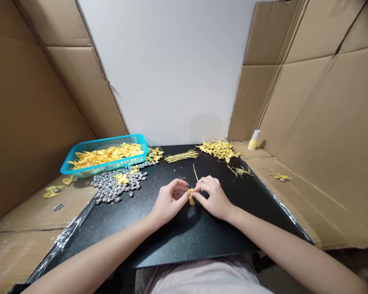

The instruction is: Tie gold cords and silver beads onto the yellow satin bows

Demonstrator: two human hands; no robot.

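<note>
Left hand (168, 201) closed to a fine pinch, thumb and forefinger tips nipping the left edge of a small yellow bow (191, 197). Right hand (214, 197) likewise pinched on the bow's other side, remaining fingers curled loosely above. Fingertips of both hands almost meeting, bow squeezed between them just above the black board (171, 241). Thin gold wire (196, 172) slanting up and away from the grip, past the right fingers; whether held, cannot tell. Beyond and left of the grip, a heap of silver beads (115, 187); further off, a blue basket (110, 166) filled with yellow ribbon pieces. Straight beyond, a bundle of gold wires (182, 156); beyond and right, a pile of bows (219, 149).
</note>
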